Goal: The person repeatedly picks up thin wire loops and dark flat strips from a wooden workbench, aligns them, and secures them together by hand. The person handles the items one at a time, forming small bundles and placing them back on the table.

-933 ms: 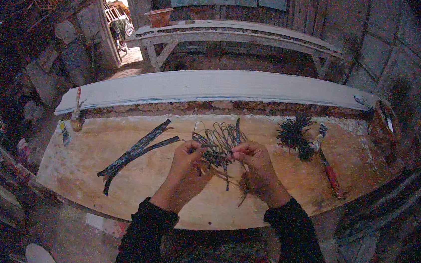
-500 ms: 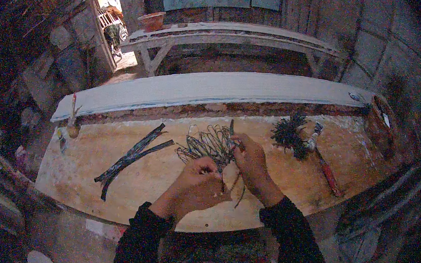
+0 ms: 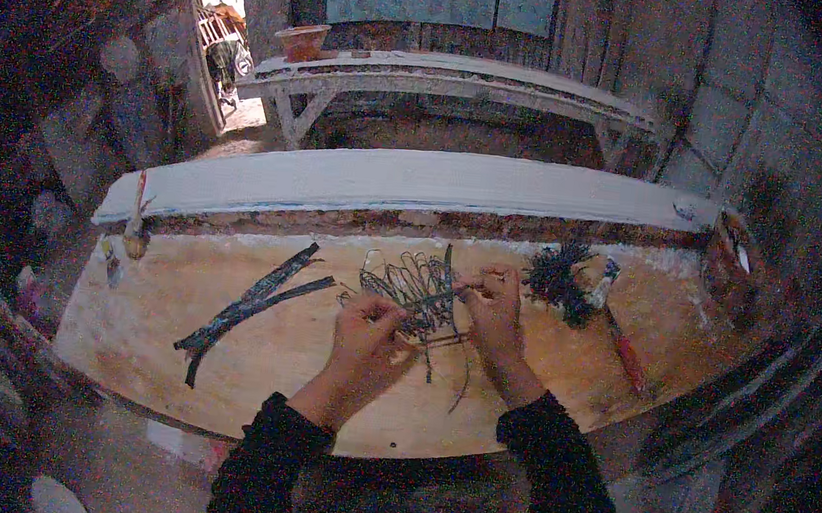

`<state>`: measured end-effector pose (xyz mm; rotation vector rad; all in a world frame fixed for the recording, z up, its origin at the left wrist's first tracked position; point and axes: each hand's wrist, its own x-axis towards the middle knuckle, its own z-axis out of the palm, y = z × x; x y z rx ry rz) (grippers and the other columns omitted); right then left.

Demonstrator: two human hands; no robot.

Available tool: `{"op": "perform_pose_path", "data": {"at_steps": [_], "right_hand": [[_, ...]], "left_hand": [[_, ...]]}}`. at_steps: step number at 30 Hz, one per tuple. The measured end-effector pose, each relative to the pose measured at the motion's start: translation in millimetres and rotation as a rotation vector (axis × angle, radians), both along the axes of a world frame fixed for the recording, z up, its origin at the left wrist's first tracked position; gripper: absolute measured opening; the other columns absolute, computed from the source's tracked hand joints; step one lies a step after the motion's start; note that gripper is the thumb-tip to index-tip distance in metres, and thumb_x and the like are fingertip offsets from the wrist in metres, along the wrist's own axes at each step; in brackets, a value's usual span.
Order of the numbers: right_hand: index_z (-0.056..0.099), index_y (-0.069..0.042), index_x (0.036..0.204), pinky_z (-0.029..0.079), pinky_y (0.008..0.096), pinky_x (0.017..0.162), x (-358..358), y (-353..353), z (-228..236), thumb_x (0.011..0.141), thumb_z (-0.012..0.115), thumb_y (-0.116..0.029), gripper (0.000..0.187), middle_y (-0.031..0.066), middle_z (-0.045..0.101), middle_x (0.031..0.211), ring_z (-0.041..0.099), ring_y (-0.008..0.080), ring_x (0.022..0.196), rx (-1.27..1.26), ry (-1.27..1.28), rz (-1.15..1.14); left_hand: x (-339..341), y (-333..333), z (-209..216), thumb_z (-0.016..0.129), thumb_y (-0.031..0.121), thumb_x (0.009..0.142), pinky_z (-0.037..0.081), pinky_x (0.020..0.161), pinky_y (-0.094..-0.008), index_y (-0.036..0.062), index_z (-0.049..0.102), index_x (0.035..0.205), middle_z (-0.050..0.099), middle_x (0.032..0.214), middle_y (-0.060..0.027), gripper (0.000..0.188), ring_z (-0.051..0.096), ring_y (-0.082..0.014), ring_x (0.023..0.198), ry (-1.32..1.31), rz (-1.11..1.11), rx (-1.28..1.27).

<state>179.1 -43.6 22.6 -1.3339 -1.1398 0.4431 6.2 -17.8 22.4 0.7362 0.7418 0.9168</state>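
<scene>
A bundle of thin dark looped strands (image 3: 399,280) lies on the wooden tabletop (image 3: 272,391) between my hands, its loops fanning away from me. Across the near part of the loops runs a narrow dark strip (image 3: 433,301). My left hand (image 3: 365,338) is closed in a pinch at the strip's left side. On the right, my right hand (image 3: 493,320) pinches near its other end, fingertips together. Loose tails hang from the bundle toward me. The parts of the strip inside my fingers are hidden.
Flat dark strips (image 3: 249,303) lie to the left. At right are a dark curly clump (image 3: 560,279) and a red-handled tool (image 3: 625,349). A pale bulb-shaped thing (image 3: 136,242) stands at the far left. A raised white board (image 3: 388,181) runs along the back.
My hands have drawn apart slightly, the left moving left and up. The strip now shows across the loops between them. My view has shifted a little.
</scene>
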Motion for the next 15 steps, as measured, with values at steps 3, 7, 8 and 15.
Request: {"op": "perform_pose_path", "data": {"at_steps": [3, 7, 8, 15], "right_hand": [[0.062, -0.005, 0.078, 0.043, 0.0318, 0.085, -14.1, -7.2, 7.5, 0.076, 0.068, -0.007, 0.006, 0.007, 0.05, 0.096, 0.051, 0.0207, 0.097, 0.023, 0.03, 0.149], [0.062, -0.004, 0.081, 0.043, 0.0325, 0.084, -12.2, -4.1, -21.5, 0.075, 0.07, -0.01, 0.012, 0.0064, 0.05, 0.103, 0.051, 0.0208, 0.096, 0.136, -0.241, 0.437], [0.062, -0.004, 0.082, 0.044, 0.0322, 0.083, -14.3, -5.4, -22.0, 0.075, 0.07, -0.01, 0.012, 0.0063, 0.051, 0.102, 0.052, 0.0202, 0.095, 0.057, -0.176, 0.569], [0.064, -0.002, 0.088, 0.047, 0.0298, 0.074, -26.7, -18.3, -3.2, 0.078, 0.069, -0.011, 0.014, 0.0052, 0.056, 0.093, 0.055, 0.016, 0.089, -0.293, 0.196, 0.873]], "left_hand": [[-5.2, 10.6, 5.1, 0.062, 0.008, 0.083, 0.049, 0.054, -0.0312, 0.0081, 0.053, 0.083, 0.052, 0.077, -0.0019, 0.009, 0.054, -0.0136, 0.064, -0.102, 0.126, -0.01], [-7.4, 21.9, 4.4, 0.057, 0.013, 0.087, 0.053, 0.051, -0.0326, 0.0093, 0.051, 0.087, 0.057, 0.077, -0.0056, 0.008, 0.06, -0.0175, 0.064, -0.109, 0.238, 0.047], [-9.8, 24.2, 2.4, 0.059, 0.01, 0.085, 0.051, 0.051, -0.033, 0.009, 0.051, 0.086, 0.057, 0.077, -0.0046, 0.008, 0.059, -0.017, 0.065, -0.086, 0.23, 0.073], [-15.5, 26.1, 2.5, 0.061, 0.005, 0.083, 0.049, 0.051, -0.0325, 0.0108, 0.052, 0.083, 0.056, 0.072, -0.0014, 0.011, 0.058, -0.0162, 0.064, -0.04, 0.223, 0.116]]}}
